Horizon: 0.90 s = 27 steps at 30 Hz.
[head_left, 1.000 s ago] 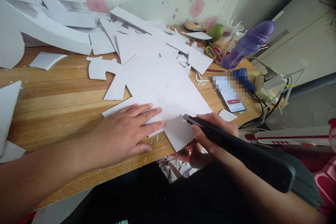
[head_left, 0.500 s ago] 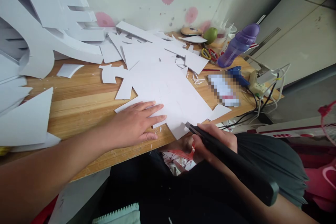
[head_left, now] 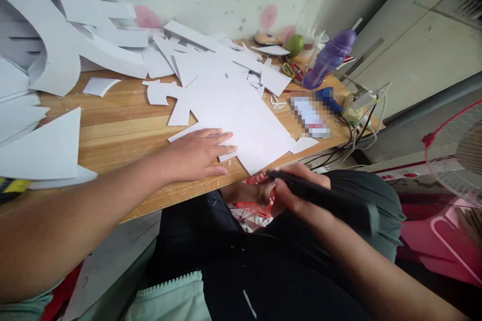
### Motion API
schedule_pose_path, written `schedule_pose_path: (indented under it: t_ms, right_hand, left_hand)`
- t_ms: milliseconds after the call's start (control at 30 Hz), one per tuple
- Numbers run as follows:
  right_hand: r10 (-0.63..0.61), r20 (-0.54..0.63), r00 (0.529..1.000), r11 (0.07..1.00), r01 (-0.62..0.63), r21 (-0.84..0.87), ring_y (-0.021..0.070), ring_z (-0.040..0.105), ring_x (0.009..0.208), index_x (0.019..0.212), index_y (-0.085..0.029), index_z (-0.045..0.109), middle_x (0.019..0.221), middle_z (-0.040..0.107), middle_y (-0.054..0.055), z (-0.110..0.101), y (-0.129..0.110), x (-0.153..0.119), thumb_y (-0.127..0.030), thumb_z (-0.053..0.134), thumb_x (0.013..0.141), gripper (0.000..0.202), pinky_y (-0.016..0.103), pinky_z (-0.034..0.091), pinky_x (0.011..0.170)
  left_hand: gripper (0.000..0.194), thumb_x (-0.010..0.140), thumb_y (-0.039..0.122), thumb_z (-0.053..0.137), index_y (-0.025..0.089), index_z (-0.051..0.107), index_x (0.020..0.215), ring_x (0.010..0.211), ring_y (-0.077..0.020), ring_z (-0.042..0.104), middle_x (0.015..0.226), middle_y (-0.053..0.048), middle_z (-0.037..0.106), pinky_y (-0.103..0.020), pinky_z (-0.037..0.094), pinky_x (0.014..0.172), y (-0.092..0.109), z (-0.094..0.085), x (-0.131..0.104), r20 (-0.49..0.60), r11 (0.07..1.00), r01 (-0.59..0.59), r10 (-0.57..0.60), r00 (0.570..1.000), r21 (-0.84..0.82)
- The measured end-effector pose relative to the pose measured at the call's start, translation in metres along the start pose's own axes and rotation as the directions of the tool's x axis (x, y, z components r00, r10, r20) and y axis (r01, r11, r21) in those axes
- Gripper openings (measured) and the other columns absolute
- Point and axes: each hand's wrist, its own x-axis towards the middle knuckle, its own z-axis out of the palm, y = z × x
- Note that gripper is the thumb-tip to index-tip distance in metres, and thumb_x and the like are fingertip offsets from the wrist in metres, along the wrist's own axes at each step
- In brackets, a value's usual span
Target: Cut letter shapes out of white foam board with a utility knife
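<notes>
My left hand (head_left: 199,154) lies flat with fingers spread on the near left part of a large white foam sheet (head_left: 256,133) on the wooden table. My right hand (head_left: 297,183) is wrapped round a long black tool (head_left: 327,195), somewhat blurred by motion. The tool's tip is just off the table's front edge, near the sheet's lower corner and apart from it. Small white shavings lie between my left hand and that corner.
White cut pieces (head_left: 41,148) lie at the left, and more offcuts are heaped against the wall. At the right are a purple bottle (head_left: 329,57), a blurred-out phone (head_left: 311,116), scissors (head_left: 292,71), a blue tool (head_left: 329,99) and cables. A fan (head_left: 459,150) stands beyond.
The black tool in my right hand has come off the sheet's near corner and down past the table edge. My left hand stays on the sheet. The view has shifted slightly.
</notes>
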Motion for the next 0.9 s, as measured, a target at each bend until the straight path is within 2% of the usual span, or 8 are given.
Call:
schedule_pose_path:
  t_ms: [133,200,267,367,533,733,833,900]
  right_hand:
    - [-0.032,-0.125,0.992,0.999,0.034,0.012,0.0138,0.06,0.049,0.075,-0.021,0.068,0.06,0.068,-0.002,-0.014,-0.011,0.006,-0.027,0.065,0.075,0.006,0.024,0.048,0.049]
    - [-0.006,-0.199,0.98,0.998,0.019,0.065,0.0135,0.059,0.049,0.077,-0.021,0.068,0.062,0.068,-0.001,-0.021,-0.016,0.013,-0.026,0.065,0.076,0.006,0.024,0.046,0.047]
    - [0.031,-0.221,0.975,0.99,0.001,0.14,0.0128,0.056,0.047,0.077,-0.021,0.069,0.063,0.067,-0.002,-0.025,-0.019,0.017,-0.026,0.067,0.074,0.006,0.024,0.043,0.044]
    - [0.059,-0.21,0.976,0.976,-0.013,0.216,0.0124,0.053,0.045,0.078,-0.021,0.071,0.061,0.065,-0.002,-0.027,-0.017,0.019,-0.027,0.07,0.071,0.01,0.024,0.041,0.042]
    - [0.108,-0.199,0.974,0.946,-0.039,0.321,0.0119,0.051,0.039,0.082,-0.017,0.071,0.05,0.059,-0.002,-0.036,0.001,0.03,-0.028,0.07,0.07,0.016,0.022,0.038,0.037]
    - [0.234,-0.19,0.954,0.82,-0.088,0.566,0.0105,0.051,0.039,0.084,-0.017,0.072,0.047,0.059,-0.003,-0.038,0.011,0.053,-0.022,0.075,0.064,0.02,0.021,0.039,0.037]
    - [0.223,-0.153,0.963,0.802,-0.092,0.591,0.01,0.053,0.041,0.09,-0.018,0.073,0.05,0.06,-0.003,-0.032,0.013,0.064,-0.021,0.074,0.067,0.023,0.022,0.044,0.04]
    - [0.179,-0.104,0.978,0.828,-0.093,0.554,0.0115,0.056,0.042,0.093,-0.018,0.073,0.051,0.06,-0.003,-0.028,0.017,0.074,-0.024,0.075,0.069,0.025,0.023,0.047,0.041]
  left_hand:
    - [0.055,0.09,0.052,0.059,0.027,0.053,0.139,0.139,-0.0337,0.037,0.153,-0.01,0.039,-0.046,0.032,0.113,0.004,0.0,-0.002,-0.031,1.0,0.011,-0.01,0.999,0.016]
    - [0.05,0.091,0.051,0.058,0.028,0.057,0.135,0.137,-0.0338,0.041,0.151,-0.009,0.043,-0.047,0.035,0.111,0.004,0.001,-0.003,-0.073,0.999,0.011,-0.008,0.997,0.041]
    - [0.05,0.091,0.05,0.058,0.027,0.057,0.135,0.137,-0.0338,0.041,0.15,-0.01,0.043,-0.047,0.035,0.111,0.004,0.002,-0.004,-0.115,0.998,0.006,0.001,0.993,0.062]
    - [0.051,0.091,0.047,0.059,0.021,0.057,0.135,0.136,-0.0322,0.043,0.147,-0.011,0.047,-0.045,0.035,0.112,0.004,0.004,-0.005,-0.155,0.997,-0.012,0.025,0.988,0.082]
    - [0.047,0.092,0.042,0.06,0.013,0.06,0.129,0.133,-0.032,0.047,0.141,-0.012,0.054,-0.047,0.036,0.112,0.006,0.004,-0.006,-0.2,0.995,-0.025,0.043,0.979,0.092]
    - [0.047,0.091,0.038,0.063,0.01,0.06,0.128,0.133,-0.0315,0.047,0.14,-0.012,0.055,-0.045,0.037,0.113,0.008,0.008,-0.006,-0.227,0.995,-0.067,0.083,0.97,0.079]
    - [0.043,0.092,0.037,0.062,0.01,0.061,0.125,0.131,-0.0308,0.049,0.139,-0.012,0.056,-0.045,0.039,0.111,0.009,0.01,-0.007,-0.24,0.996,-0.067,0.081,0.967,0.066]
    - [0.041,0.091,0.036,0.063,0.012,0.062,0.124,0.13,-0.0303,0.05,0.138,-0.012,0.057,-0.046,0.04,0.11,0.008,0.011,-0.007,-0.252,0.996,-0.069,0.082,0.964,0.058]
